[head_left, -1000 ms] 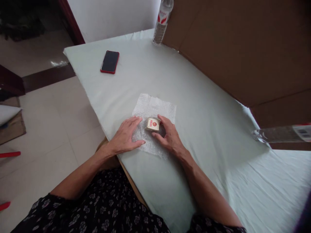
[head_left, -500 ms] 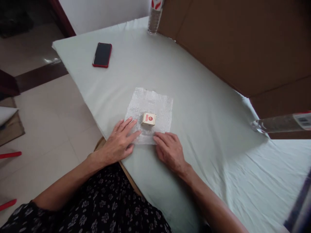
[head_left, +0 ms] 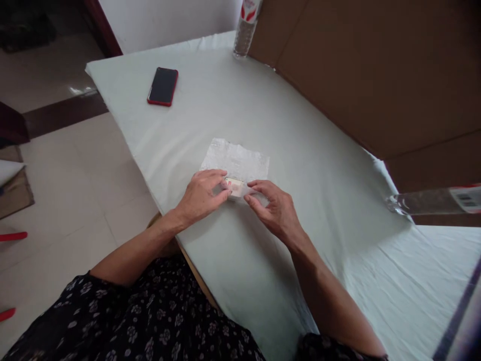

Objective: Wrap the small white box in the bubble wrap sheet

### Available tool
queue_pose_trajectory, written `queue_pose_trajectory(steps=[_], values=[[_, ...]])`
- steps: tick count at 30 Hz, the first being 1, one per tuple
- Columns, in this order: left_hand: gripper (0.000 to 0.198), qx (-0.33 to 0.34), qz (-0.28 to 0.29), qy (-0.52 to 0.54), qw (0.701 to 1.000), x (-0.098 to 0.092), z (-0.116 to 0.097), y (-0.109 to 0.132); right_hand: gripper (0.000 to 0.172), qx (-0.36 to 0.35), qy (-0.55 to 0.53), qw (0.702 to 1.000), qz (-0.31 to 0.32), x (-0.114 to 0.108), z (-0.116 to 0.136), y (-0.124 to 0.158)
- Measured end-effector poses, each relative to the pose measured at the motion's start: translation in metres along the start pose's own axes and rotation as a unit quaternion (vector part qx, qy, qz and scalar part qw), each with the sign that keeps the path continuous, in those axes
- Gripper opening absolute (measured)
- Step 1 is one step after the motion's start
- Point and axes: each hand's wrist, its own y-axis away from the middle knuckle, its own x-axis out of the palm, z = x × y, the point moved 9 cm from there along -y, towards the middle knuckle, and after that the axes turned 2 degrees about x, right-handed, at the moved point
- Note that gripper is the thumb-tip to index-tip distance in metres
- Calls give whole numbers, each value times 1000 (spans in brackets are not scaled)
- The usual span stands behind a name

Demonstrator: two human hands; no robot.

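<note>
A small cream box (head_left: 236,187) with red print sits on a square of bubble wrap (head_left: 236,159). The near edge of the wrap is lifted and partly covers the box's front and top. My left hand (head_left: 203,193) pinches that raised edge at the left of the box. On the box's right, my right hand (head_left: 272,205) pinches the same edge between thumb and fingers. The far half of the wrap lies flat on the cloth beyond the box.
A pale green cloth (head_left: 315,175) covers the table. A phone in a red case (head_left: 163,86) lies far left. One clear bottle (head_left: 245,37) stands at the back, another bottle (head_left: 428,201) is at the right, both beside a large cardboard panel (head_left: 356,75).
Both hands, resting on the wrap's near corners before, have taken hold of its near edge and raised it up against and partly over the box.
</note>
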Motion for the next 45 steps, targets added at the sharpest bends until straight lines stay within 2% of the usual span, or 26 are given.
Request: queue_pose_trajectory(steps=[4, 8, 13, 20, 27, 29, 31, 34, 36, 39, 42, 45], values=[[7, -61, 17, 60, 996, 5, 12, -9, 14, 64, -100, 992, 34, 10, -12, -17], [7, -82, 17, 90, 992, 9, 17, -11, 18, 116, -172, 977, 38, 21, -23, -20], [17, -105, 31, 113, 988, 10, 17, -6, 16, 130, -196, 972, 18, 22, -21, -8], [16, -117, 65, 132, 982, 13, 14, 9, 18, 135, -218, 966, 25, 25, -16, 12], [13, -125, 81, 122, 981, 15, 16, 8, 16, 137, -209, 967, 41, 28, -22, 13], [12, -123, 83, 120, 982, 14, 15, 7, 14, 115, -164, 980, 22, 21, -22, 14], [12, -123, 88, 124, 981, 14, 13, 6, 9, 70, -70, 994, -43, 4, -15, 17], [12, -123, 99, 123, 980, 15, 12, 6, 13, -31, 92, 986, -135, -19, 17, 29], [11, -119, 105, 113, 981, 17, 12, 4, 17, -103, 156, 975, -122, -15, 43, 36], [9, -105, 106, 96, 984, 18, 13, 2, 24, -175, 202, 963, -36, 9, 66, 40], [11, -81, 112, 90, 986, 14, 12, 3, 28, -189, 223, 956, 13, 28, 68, 38], [20, -47, 117, 69, 990, 1, 9, 8, 27, -184, 234, 955, 18, 34, 64, 34]])
